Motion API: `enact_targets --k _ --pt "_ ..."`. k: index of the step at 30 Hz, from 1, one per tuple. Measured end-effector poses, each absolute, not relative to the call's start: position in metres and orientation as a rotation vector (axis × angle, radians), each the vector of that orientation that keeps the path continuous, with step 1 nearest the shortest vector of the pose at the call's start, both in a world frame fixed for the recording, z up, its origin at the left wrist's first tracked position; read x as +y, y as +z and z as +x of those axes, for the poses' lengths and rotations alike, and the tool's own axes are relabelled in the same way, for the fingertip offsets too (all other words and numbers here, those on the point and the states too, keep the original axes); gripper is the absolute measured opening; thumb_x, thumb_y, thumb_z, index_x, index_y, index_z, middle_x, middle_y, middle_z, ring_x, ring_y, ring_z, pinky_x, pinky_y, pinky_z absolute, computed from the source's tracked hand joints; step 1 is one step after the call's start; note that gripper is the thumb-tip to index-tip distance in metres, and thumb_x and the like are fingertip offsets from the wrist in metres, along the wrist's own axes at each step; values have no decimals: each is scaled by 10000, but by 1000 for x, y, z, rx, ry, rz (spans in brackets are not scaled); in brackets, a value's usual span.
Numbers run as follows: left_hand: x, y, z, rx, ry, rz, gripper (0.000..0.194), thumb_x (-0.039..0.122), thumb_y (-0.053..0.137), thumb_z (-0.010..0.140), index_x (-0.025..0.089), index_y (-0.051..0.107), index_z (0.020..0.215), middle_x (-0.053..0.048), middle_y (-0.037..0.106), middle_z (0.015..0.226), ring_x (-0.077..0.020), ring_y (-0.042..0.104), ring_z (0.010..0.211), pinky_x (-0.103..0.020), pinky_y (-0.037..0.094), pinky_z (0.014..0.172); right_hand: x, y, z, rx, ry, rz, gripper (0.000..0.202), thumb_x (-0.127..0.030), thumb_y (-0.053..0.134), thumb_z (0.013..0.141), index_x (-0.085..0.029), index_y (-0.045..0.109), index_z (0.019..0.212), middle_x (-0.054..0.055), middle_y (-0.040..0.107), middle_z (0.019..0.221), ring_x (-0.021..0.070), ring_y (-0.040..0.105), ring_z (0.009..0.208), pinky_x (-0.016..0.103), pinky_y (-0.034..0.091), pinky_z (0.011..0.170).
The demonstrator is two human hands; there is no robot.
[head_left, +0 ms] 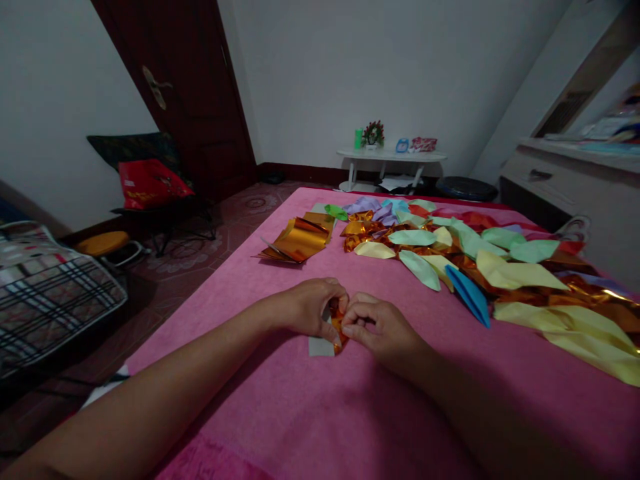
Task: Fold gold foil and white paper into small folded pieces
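Near the middle of the pink-covered table (pixel 280 373), a sheet of gold foil paper (pixel 338 328) lies partly folded, its grey back side showing at the left. My left hand (pixel 314 308) is closed on it, thumb and fingers pinching the folded gold part. On the other side my right hand (pixel 376 327) pinches the right edge of the same sheet, fingertips pressed together. Just beyond my left hand rests a stack of flat gold foil sheets (pixel 299 239), slightly curled. My fingers hide part of the fold.
Many folded paper pieces (pixel 467 240) in gold, green, yellow, purple and red spread over the right and far side of the table, with a blue folded piece (pixel 469 295) nearest. Behind stands a small white table (pixel 395 155). At left is a chair with a red bag (pixel 153 183).
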State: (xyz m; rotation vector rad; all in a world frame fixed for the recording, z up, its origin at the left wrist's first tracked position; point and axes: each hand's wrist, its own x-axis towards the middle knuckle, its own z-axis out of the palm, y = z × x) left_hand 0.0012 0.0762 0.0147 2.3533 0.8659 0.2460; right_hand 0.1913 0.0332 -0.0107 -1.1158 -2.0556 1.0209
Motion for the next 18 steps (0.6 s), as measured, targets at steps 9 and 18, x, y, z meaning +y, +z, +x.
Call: enact_targets --k 9,18 --pt "87 15 -12 715 210 2240 309 169 745 666 170 625 951 -9 547 899 -129 497 789 -216 410 685 32 -12 190 -2072 999 -1190 100 -102 611 728 -181 655 685 -3 562 780 113 530 677 239 391 606" --pt "86 13 -11 736 204 2228 314 152 721 652 162 618 948 -7 558 894 -124 500 771 -215 417 679 24 -7 183 -2127 743 -1292 119 -105 581 745 -188 605 663 -10 557 760 115 504 656 242 352 601"
